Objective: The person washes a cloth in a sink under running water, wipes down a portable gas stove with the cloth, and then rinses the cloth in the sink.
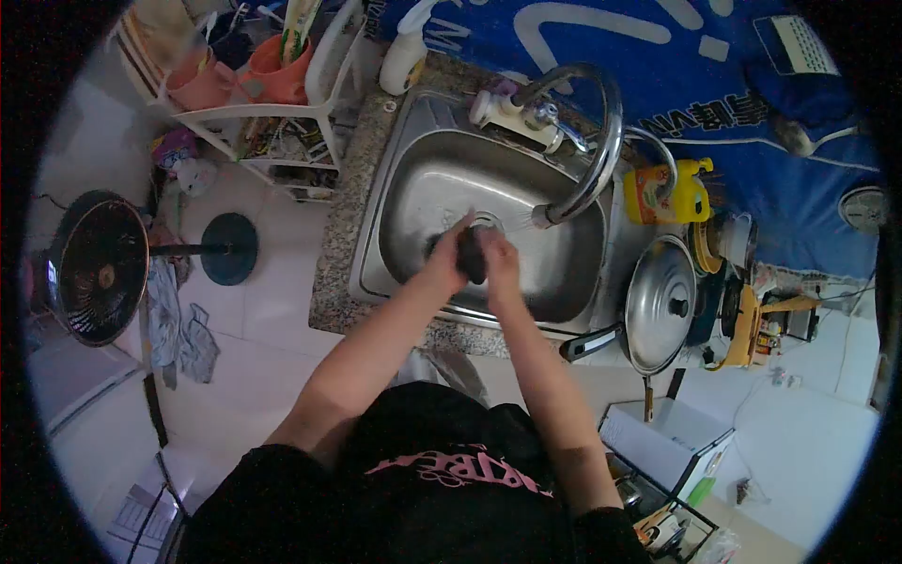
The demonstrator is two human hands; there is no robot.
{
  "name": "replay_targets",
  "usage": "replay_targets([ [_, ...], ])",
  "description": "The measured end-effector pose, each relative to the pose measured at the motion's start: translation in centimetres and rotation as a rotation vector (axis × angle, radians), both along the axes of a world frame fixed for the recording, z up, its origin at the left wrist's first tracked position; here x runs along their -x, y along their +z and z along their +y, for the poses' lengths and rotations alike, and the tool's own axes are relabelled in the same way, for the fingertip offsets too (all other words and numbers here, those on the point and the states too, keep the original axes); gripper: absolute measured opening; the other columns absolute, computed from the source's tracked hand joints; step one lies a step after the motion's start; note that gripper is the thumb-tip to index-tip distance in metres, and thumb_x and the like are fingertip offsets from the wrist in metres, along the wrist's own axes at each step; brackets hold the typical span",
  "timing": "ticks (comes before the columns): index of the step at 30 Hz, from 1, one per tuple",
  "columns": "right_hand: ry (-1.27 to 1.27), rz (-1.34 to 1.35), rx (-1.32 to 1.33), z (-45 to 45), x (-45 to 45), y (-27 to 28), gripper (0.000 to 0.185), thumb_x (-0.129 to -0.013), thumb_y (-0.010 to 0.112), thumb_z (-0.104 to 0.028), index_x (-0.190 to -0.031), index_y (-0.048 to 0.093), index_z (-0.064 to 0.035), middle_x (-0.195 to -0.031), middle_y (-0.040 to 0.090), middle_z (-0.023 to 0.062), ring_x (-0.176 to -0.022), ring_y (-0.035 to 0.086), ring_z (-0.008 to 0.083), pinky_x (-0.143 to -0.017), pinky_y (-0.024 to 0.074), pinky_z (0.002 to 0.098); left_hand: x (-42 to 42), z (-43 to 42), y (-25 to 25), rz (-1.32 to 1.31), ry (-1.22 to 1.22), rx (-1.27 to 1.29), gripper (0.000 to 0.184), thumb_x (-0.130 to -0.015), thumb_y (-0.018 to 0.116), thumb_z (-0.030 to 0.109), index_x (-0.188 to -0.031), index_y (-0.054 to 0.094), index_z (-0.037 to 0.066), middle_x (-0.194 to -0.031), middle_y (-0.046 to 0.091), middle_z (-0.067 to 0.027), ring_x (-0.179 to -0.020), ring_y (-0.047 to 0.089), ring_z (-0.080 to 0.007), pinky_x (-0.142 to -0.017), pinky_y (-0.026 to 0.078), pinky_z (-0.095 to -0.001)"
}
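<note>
My left hand (451, 258) and my right hand (501, 266) are together low over the stainless steel sink (423, 174). Between them is a dark, rounded object (472, 254), gripped from both sides; its exact kind cannot be made out. My left fingers curl along its far side, while the right fingers press against its right edge. Just beyond the hands lies the drain (487, 222). The curved chrome faucet (601, 160) reaches over the basin, and a thin spray of water (517, 222) leaves its nozzle towards my hands.
A lidded pan (662, 305) stands right of the sink, its black handle (592, 343) pointing at the counter edge. A yellow jug (669, 193) and a white pump bottle (404, 61) flank the faucet. On the left are a white shelf (254, 111) and a standing fan (99, 268).
</note>
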State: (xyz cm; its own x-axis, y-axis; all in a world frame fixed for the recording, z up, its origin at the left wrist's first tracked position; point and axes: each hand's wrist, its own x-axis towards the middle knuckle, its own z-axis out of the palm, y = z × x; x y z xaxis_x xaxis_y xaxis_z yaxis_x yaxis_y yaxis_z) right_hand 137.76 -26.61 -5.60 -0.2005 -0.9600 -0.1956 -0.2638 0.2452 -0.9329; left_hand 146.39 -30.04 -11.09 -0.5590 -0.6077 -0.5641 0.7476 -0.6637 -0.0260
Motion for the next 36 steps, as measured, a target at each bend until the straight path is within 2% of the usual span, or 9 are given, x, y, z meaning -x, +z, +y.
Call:
replay_targets([
  [4, 0.17, 0.885, 0.121, -2.3, 1.6, -2.3, 0.029, -0.086, 0.055, -0.032, -0.083, 0.061, -0.004, -0.073, 0.059, 0.0156, -0.067, 0.059, 0.0242, -0.069, 0.0427, 0.0356, 2.8, 1.5, 1.0, -0.144, 0.056, -0.197, 0.023, -0.089, 0.05, 0.022, -0.106, 0.055, 0.007, -0.106, 0.06, -0.0087, -0.094, 0.059, -0.0236, -0.084, 0.049, -0.039],
  [11, -0.022, 0.3, 0.389, -1.9, -0.8, -0.6, 0.029, -0.08, 0.064, -0.017, -0.101, 0.055, 0.0002, -0.094, 0.06, 0.0142, -0.09, 0.056, 0.0322, -0.086, 0.0383, 0.0412, 1.0, 0.2, 2.9, -0.041, 0.074, -0.079, 0.022, -0.089, 0.044, 0.019, -0.102, 0.053, 0.005, -0.097, 0.059, -0.0092, -0.088, 0.059, -0.0204, -0.078, 0.049, -0.0358],
  [12, -0.016, 0.3, 0.386, -2.0, -1.4, 0.1, 0.029, -0.08, 0.064, -0.017, -0.101, 0.055, 0.0002, -0.094, 0.06, 0.0142, -0.09, 0.056, 0.0322, -0.086, 0.0383, 0.0412, 1.7, 0.4, -1.7, 0.784, 0.123, 0.205, 0.021, -0.089, 0.044, 0.022, -0.099, 0.054, 0.006, -0.098, 0.06, -0.0077, -0.088, 0.059, -0.0193, -0.076, 0.049, -0.0354],
  [13, -0.002, 0.218, 0.342, -2.1, -1.8, 0.7, 0.028, -0.08, 0.062, -0.014, -0.103, 0.054, 0.0004, -0.098, 0.059, 0.0151, -0.091, 0.056, 0.0315, -0.086, 0.0397, 0.0395, 2.2, 0.5, -1.3, 0.785, 0.128, 0.2, 0.021, -0.089, 0.044, 0.022, -0.099, 0.054, 0.006, -0.098, 0.06, -0.0077, -0.088, 0.059, -0.0193, -0.076, 0.049, -0.0354],
  [16, -0.017, 0.164, 0.26, -3.7, 1.5, -2.0, 0.025, -0.082, 0.056, -0.008, -0.106, 0.053, -0.0004, -0.1, 0.059, 0.0147, -0.094, 0.056, 0.0261, -0.086, 0.0417, 0.0349, 3.5, 0.7, 1.7, -0.315, -0.084, -0.085, 0.022, -0.089, 0.044, 0.026, -0.098, 0.055, 0.009, -0.099, 0.061, -0.0068, -0.091, 0.059, -0.0188, -0.079, 0.048, -0.0355],
  [19, -0.108, -0.148, 0.061, -2.4, 2.9, -1.2, 0.03, -0.083, 0.053, -0.005, -0.113, 0.052, -0.0014, -0.102, 0.06, 0.0128, -0.101, 0.054, 0.0206, -0.09, 0.0405, 0.0317, 4.3, 0.5, -3.0, 0.125, 0.062, 0.034, 0.037, -0.093, 0.041, 0.041, -0.106, 0.058, 0.011, -0.102, 0.062, -0.0077, -0.093, 0.058, -0.0229, -0.087, 0.046, -0.037],
  [20, -0.021, -0.012, 0.107, -1.4, 2.2, -1.3, 0.031, -0.083, 0.053, -0.005, -0.114, 0.052, -0.0018, -0.103, 0.06, 0.0122, -0.099, 0.055, 0.0205, -0.089, 0.0412, 0.0311, 5.2, 1.0, -9.0, -0.52, 0.022, 0.584, 0.027, -0.094, 0.039, 0.032, -0.101, 0.054, 0.011, -0.1, 0.06, -0.0075, -0.094, 0.058, -0.0199, -0.083, 0.047, -0.0358],
  [23, 0.155, 0.238, 0.313, -0.3, 0.7, -0.1, 0.031, -0.085, 0.054, -0.009, -0.115, 0.053, -0.0036, -0.104, 0.06, 0.0112, -0.095, 0.057, 0.0204, -0.087, 0.0424, 0.0295, 1.8, -0.2, 1.2, -0.019, 0.058, -0.093, 0.038, -0.094, 0.036, 0.043, -0.102, 0.053, 0.01, -0.104, 0.058, -0.0086, -0.096, 0.056, -0.0214, -0.085, 0.046, -0.0368],
  [36, -0.021, 0.276, -0.066, -3.4, 2.5, -0.5, 0.022, -0.087, 0.053, -0.015, -0.098, 0.064, -0.0002, -0.087, 0.064, 0.0179, -0.073, 0.058, 0.0291, -0.066, 0.0444, 0.0366, 5.8, 2.2, -0.6, -0.208, -0.098, -0.108, 0.063, -0.085, 0.043, 0.061, -0.12, 0.046, 0.009, -0.11, 0.055, -0.0056, -0.097, 0.055, -0.0191, -0.08, 0.046, -0.0354],
])
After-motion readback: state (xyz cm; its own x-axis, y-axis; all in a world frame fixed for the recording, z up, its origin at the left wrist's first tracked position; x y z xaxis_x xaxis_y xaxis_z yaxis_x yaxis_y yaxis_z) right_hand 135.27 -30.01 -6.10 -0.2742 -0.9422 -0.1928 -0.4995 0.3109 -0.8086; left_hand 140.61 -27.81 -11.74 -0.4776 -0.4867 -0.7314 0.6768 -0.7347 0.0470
